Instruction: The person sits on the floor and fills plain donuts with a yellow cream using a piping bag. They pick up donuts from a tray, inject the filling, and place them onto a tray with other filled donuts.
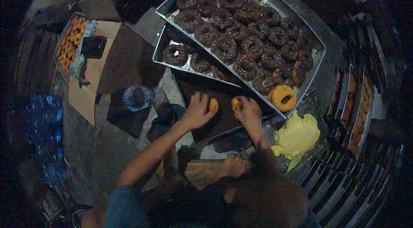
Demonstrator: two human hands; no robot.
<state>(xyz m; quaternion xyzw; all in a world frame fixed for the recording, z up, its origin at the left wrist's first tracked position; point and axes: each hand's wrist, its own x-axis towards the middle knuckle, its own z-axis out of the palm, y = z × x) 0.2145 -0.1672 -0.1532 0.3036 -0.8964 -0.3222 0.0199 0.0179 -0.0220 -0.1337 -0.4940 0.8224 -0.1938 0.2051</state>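
Note:
My left hand [197, 112] grips a golden ring doughnut [213, 104], seen edge-on at its fingertips. A little to the right, my right hand [249, 111] has its fingers around another doughnut [236, 102], mostly hidden by them. Both hands hover over or rest at a dark brown tray [209, 128]; the dim light does not settle which. Beyond them, a large metal tray [317, 63] holds many chocolate-coated, sprinkled doughnuts [224, 47]. Two plain doughnuts [282, 98] lean at its near corner. That tray overlaps a second tray [196, 72] with more chocolate doughnuts.
A yellow, cream-like mound [298, 134] lies right. Trays [351, 112] stand at far right. At left are a clear plastic container [138, 98], blue-tinted plastic bottles [48, 128] and an open cardboard box [106, 31] with small ring pastries [72, 42] and a dark flat object [93, 47].

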